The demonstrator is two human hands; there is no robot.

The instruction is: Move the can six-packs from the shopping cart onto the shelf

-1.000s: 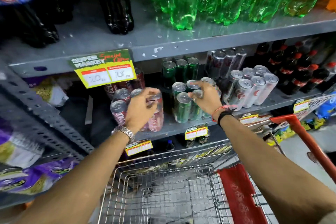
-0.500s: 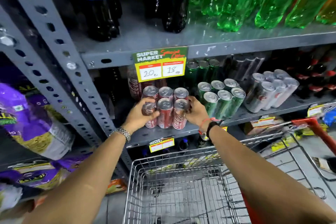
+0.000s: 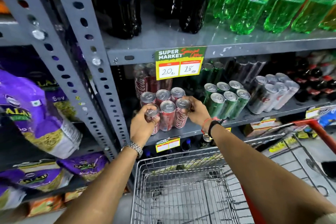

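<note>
On the shelf (image 3: 190, 132), at 12 o'clock above the shopping cart (image 3: 181, 169), stands the red can six-pack (image 3: 168, 112). Left hand (image 3: 142, 126) and right hand (image 3: 197, 112) pinch its front corner cans. Likely heavy, rigid, film-slick; best gripped low on both sides.

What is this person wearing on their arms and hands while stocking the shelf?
Both forearms are bare, with no sleeves or gloves in view. The left hand has a silver metal link watch at its wrist. The right hand has a thin red thread bracelet and a black band at its wrist, with a small round silvery charm hanging below.
</note>
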